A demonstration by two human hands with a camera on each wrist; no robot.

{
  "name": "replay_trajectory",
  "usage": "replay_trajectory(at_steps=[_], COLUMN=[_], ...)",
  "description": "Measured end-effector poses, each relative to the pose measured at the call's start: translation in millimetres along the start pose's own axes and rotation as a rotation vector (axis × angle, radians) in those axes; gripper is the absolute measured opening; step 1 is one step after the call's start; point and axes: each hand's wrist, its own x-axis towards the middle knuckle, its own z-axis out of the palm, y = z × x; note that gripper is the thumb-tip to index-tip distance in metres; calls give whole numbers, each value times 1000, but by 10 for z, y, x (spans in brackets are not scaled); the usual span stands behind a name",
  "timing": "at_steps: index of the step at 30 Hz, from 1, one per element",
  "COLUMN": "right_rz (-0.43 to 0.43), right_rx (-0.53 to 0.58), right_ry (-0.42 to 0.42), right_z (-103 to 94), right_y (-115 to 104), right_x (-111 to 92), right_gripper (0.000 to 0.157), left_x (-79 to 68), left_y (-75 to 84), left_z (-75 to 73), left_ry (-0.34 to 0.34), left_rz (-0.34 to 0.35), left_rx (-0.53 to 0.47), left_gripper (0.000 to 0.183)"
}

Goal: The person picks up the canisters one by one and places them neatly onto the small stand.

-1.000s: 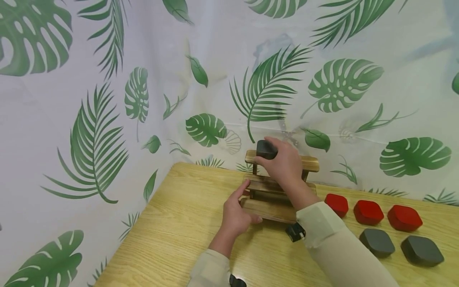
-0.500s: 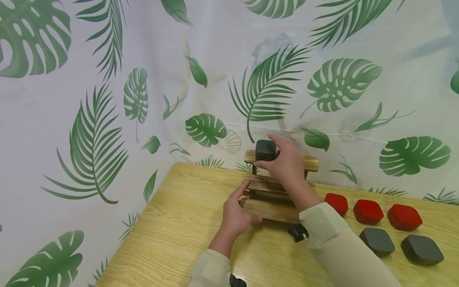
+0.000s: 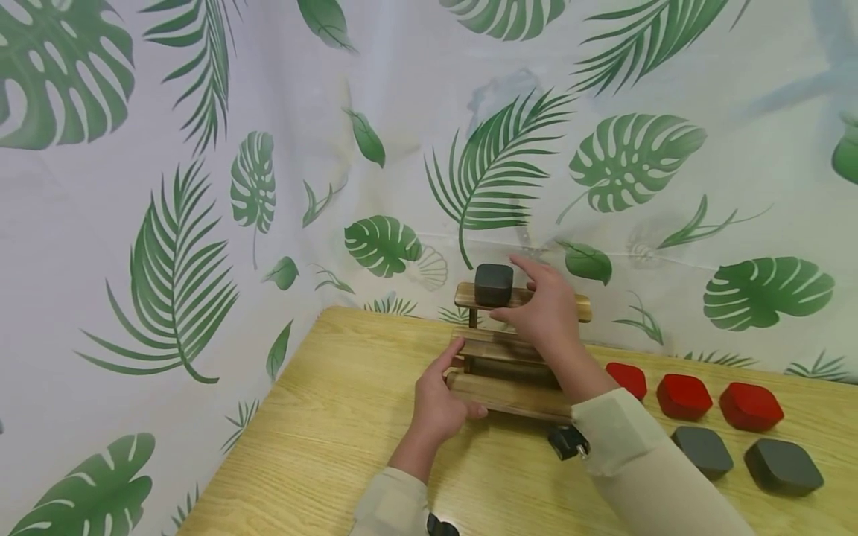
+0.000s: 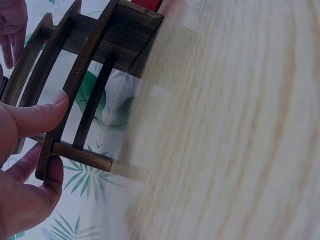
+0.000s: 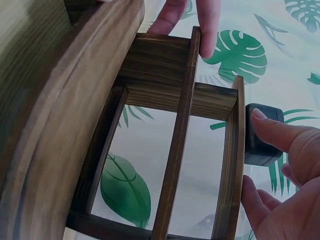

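A three-tier wooden display stand (image 3: 516,393) stands near the back of the table. On the left part of its top tier rests a dark grey block (image 3: 494,284) with rounded corners. Just right of the block, my right hand (image 3: 546,316) has its thumb and forefinger spread apart, no longer round it in the head view. From the right wrist, the thumb overlaps the dark block (image 5: 261,137). My left hand (image 3: 439,398) grips the stand's left end, the thumb (image 4: 47,117) over the bottom tier's edge and fingers curled beneath.
Three red blocks (image 3: 684,397) lie in a row on the table, right of the stand. In front of them sit two more dark grey blocks (image 3: 783,467). A leaf-patterned curtain (image 3: 375,179) hangs close behind the table (image 3: 281,447) and along its left side.
My right hand has let go of the dark grey block on the top tier and drawn back to the right, fingers spread. The left hand keeps its grip on the stand.
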Motion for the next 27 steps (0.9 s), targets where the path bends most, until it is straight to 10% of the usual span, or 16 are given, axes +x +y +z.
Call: replay_trajectory(at_steps=[27], right_rz=[19], right_rx=[-1], right_ry=[99], right_z=[-229], right_y=[233], right_x=[-119], right_gripper=[80], left_x=[10], left_y=[-3], left_z=[17], left_ry=[3], left_rz=[0], left_rx=[-1], left_gripper=[115])
